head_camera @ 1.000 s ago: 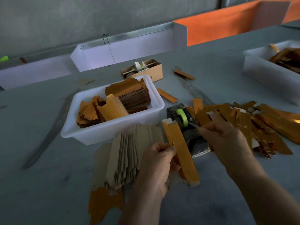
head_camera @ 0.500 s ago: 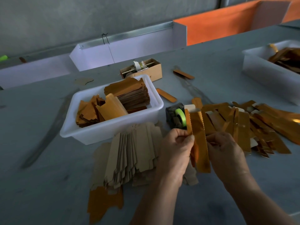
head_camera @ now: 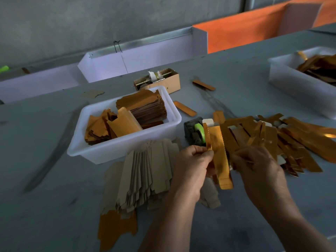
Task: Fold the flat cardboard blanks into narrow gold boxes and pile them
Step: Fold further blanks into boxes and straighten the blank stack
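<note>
Two hands pinch one box (seemingly half-folded).

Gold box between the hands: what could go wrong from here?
1. Both hands, left and right, pinch the half-folded gold box at its edges; it could spring open or crease off the fold lines.
2. The tape dispenser sits just behind the box; its top end might snag there.
3. The pile lies loose and spread; another box may slide off.
</note>
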### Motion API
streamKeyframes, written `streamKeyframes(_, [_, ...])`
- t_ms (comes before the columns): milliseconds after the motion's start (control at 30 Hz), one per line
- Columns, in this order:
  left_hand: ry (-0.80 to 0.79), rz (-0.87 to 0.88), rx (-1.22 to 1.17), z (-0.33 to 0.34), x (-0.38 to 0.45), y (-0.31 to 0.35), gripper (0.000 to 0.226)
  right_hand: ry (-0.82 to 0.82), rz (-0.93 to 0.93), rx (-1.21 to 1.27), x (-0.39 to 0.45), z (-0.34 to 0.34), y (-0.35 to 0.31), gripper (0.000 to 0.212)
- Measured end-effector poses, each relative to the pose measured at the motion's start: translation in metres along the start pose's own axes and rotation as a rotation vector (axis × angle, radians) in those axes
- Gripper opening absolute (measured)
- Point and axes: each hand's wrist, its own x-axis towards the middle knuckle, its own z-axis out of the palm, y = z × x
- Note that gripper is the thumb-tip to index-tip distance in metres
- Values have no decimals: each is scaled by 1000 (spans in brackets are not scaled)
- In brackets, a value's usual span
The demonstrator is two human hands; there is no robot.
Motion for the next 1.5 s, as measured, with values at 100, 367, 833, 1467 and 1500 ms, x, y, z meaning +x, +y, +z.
streamKeyframes(100, [-26, -29, -42, -5, -3, 6, 10, -70, 84, 257, -2, -19, -2, 14])
streamKeyframes(367, [-85, -27, -31, -17, -28, 8, 4, -410, -44, 393, -1, -34, -31, 22])
streamKeyframes(833, [-128, 24, 0, -25, -39, 11, 2, -394, -66, 225, -2, -31, -39, 27])
streamKeyframes(1467, [-89, 64, 10, -28, -43, 3, 7, -320, -72, 68, -10, -25, -51, 27])
streamKeyframes(1500, [-72, 78, 22, -27, -44, 2, 7, -302, -75, 27, -10, -25, -51, 27])
